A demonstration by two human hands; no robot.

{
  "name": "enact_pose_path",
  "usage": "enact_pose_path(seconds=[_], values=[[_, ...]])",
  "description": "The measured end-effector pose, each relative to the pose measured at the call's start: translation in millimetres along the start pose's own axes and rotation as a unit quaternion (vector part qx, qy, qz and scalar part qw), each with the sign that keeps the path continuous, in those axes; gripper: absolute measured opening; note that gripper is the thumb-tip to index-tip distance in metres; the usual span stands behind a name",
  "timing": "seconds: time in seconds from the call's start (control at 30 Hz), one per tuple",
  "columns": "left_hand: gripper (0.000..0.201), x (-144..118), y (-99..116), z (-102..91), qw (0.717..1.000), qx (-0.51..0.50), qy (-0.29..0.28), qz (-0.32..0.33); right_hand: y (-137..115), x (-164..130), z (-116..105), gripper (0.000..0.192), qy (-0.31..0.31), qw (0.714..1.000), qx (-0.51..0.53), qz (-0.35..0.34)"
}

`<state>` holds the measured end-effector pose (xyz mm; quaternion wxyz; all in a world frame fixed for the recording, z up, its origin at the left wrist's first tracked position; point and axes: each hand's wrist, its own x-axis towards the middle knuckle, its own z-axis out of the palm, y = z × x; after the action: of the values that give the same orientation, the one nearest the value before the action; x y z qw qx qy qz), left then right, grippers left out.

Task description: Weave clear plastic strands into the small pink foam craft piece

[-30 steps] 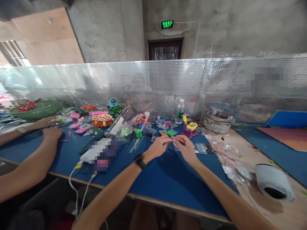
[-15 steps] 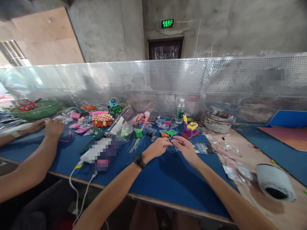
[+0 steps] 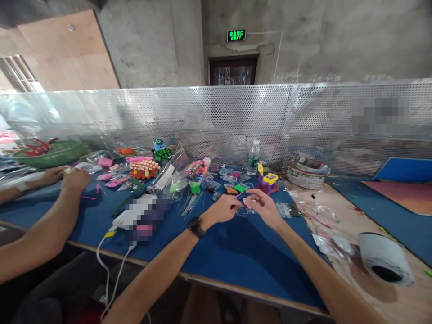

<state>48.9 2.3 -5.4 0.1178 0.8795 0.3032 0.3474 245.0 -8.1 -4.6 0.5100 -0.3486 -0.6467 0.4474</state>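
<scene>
Pink piece (image 3: pixel 245 202): a tiny pale-pink bit, too small to make out its shape; it sits between the two hands, just above the blue surface (image 3: pixel 236 252), a little in front of the scattered small bags.
Right hand (image 3: pixel 266 208): fingers curled in, thumb and forefinger closed on the pink piece from the right.
Left hand (image 3: pixel 225 209): fingers bunched to a pinch, tips meeting the same pink piece from the left; whether they truly grip it or only touch it I cannot tell. A dark watch (image 3: pixel 195 226) sits on that wrist.
Thin stick (image 3: pixel 240 195): a slim reddish line runs up and away from the fingertips; hard to say if it joins the piece.
Just beyond the hands: small clear bags with green (image 3: pixel 240 187) and orange (image 3: pixel 231 190) bits, and a purple and yellow toy (image 3: pixel 267 181).
Further back: a water bottle (image 3: pixel 253 157) upright by the perforated metal screen (image 3: pixel 216 117), a woven basket (image 3: pixel 308 172) to its right.
Right edge: a white tape roll (image 3: pixel 385 259) lying on bare wood.
Left side: another person's hands (image 3: pixel 69 176) rest on the surface among pink bags, near a green basket (image 3: pixel 47 154).
</scene>
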Motion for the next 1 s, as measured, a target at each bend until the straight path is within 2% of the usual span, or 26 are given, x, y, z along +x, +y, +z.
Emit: enact_pose_path(seconds=[0.2,0.3,0.43,0.53,0.63,0.83,1.0], values=[[0.035,-2,2,1.6,1.000,0.020,0.012,-0.009,-11,-4,4,0.031,0.104,0.981,-0.163,-0.026],[0.033,-1,4,2.8,0.999,0.040,0.013,-0.012,-16,-6,7,0.030,0.120,0.970,-0.209,-0.024],[0.029,-1,9,3.5,0.998,0.054,0.012,-0.015,-16,-8,12,0.027,0.165,0.946,-0.272,-0.068],[0.022,-2,13,2.3,0.998,0.067,0.007,-0.015,-15,-9,13,0.029,0.167,0.937,-0.298,-0.076],[0.021,-3,15,0.0,0.998,0.058,-0.008,-0.002,-15,-8,12,0.036,0.145,0.951,-0.271,-0.037],[0.025,-4,14,-1.0,0.999,0.005,-0.035,0.033,-15,-3,8,0.039,0.117,0.981,-0.136,0.078],[0.024,-3,17,-1.2,0.998,0.003,-0.058,0.019,-14,-1,7,0.040,0.071,0.991,-0.078,0.082]])
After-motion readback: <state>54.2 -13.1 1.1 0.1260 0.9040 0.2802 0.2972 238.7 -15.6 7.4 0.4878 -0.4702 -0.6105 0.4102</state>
